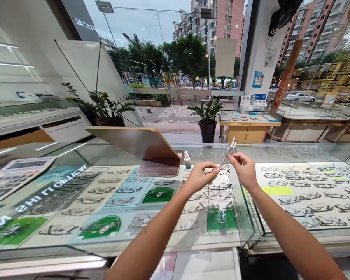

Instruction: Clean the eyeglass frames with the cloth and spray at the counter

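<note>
A pair of thin-framed eyeglasses (232, 146) is held up on edge above the glass counter, between my two hands. My left hand (200, 177) is closed, its thumb and fingertips pinching the lower end of the glasses. A small whitish crumpled piece, which looks like cloth, (209, 170) shows in that same hand. From the other side my right hand (245, 168) pinches the frame between thumb and fingers. A small white tag-like bit shows at the top of the glasses. Close to the left hand, a small white spray bottle (187, 160) with a blue-green label stands on the countertop.
Rows of eyeglasses (218, 186) lie inside the glass display case (175, 243) below my hands. More frames (301, 184) fill the case at right. A wood-edged tilted mirror or board (140, 144) stands left of the bottle. Potted plants (207, 130) stand beyond the counter, before glass doors.
</note>
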Action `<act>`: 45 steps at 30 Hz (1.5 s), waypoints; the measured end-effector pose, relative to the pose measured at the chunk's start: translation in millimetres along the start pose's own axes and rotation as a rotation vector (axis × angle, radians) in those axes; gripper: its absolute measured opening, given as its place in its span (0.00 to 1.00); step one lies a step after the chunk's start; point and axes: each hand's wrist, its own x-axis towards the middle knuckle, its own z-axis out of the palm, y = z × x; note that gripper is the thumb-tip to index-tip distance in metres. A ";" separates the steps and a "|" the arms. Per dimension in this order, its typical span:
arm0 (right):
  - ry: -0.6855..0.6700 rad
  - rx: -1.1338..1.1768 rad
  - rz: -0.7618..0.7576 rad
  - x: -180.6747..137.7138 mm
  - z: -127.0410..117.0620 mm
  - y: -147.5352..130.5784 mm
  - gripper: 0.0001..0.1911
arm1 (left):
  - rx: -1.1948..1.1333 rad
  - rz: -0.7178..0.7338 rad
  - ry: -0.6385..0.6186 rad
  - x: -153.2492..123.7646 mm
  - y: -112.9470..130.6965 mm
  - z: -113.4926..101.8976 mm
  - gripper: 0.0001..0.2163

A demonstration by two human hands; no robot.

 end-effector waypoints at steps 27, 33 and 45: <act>-0.284 -0.100 -0.088 -8.1 4.3 -1.6 0.14 | -0.151 0.066 0.011 1.1 1.6 -2.8 0.26; -0.125 -0.149 -0.036 -6.3 -1.9 1.2 0.15 | -0.057 0.146 0.132 2.9 -2.3 -4.9 0.22; 0.139 -0.486 -0.389 -7.8 1.3 17.2 0.26 | -0.051 0.153 0.069 0.2 -10.4 7.2 0.20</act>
